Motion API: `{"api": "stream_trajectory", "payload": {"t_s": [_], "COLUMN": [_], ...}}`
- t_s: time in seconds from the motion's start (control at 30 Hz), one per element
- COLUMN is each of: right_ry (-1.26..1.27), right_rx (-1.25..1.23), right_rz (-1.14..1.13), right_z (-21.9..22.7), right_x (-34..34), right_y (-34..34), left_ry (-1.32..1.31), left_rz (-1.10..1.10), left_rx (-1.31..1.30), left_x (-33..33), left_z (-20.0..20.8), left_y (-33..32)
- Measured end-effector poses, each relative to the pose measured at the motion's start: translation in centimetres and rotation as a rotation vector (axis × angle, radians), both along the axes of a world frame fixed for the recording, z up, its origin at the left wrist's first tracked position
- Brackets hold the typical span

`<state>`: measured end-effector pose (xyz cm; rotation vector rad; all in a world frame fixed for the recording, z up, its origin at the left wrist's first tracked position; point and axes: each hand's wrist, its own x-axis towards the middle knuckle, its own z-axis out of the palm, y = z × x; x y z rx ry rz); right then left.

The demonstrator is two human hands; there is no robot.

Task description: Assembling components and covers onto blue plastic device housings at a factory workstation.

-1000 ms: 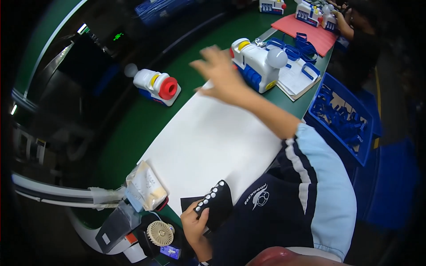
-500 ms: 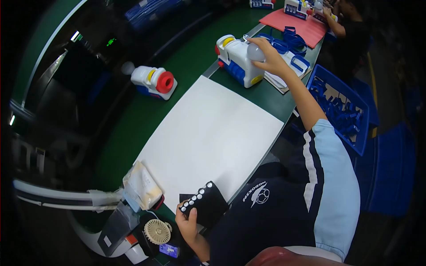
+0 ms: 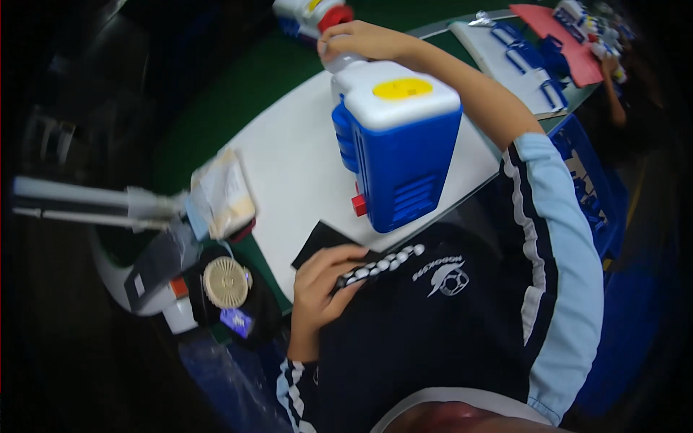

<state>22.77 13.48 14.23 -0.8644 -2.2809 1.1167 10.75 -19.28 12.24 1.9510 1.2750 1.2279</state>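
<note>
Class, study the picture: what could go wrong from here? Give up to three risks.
1. The right hand grips the blue-and-white device near its narrow, pale end, so the bulky body might twist or slip.
2. Another white device appears close to that hand, and could get bumped.
3. The left hand holds the white-dotted black piece, so it may be slow to steady the device.

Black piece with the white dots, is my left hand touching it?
Touching. The head view shows the left hand gripping the black piece, its dotted edge passing between the thumb and fingers.
</note>
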Motion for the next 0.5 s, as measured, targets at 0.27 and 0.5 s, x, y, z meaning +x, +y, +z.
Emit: {"api": "stream_trajectory", "payload": {"t_s": [0.27,0.5], "right_ry": [-0.067,0.150], "right_rx": [0.479,-0.163], "right_rz": [0.752,0.314], "right_z": [-5.5,-12.3], "right_x": [-5.5,-6.9], "right_y": [1.8,8.2], "left_ry": [0.190,0.251], "left_rz": [-0.017,0.181], "left_rx": [0.186,0.184], "left_x": [0.8,1.8], "left_z": [-2.9,-3.4], "left_y": [4.3,6.4]}}
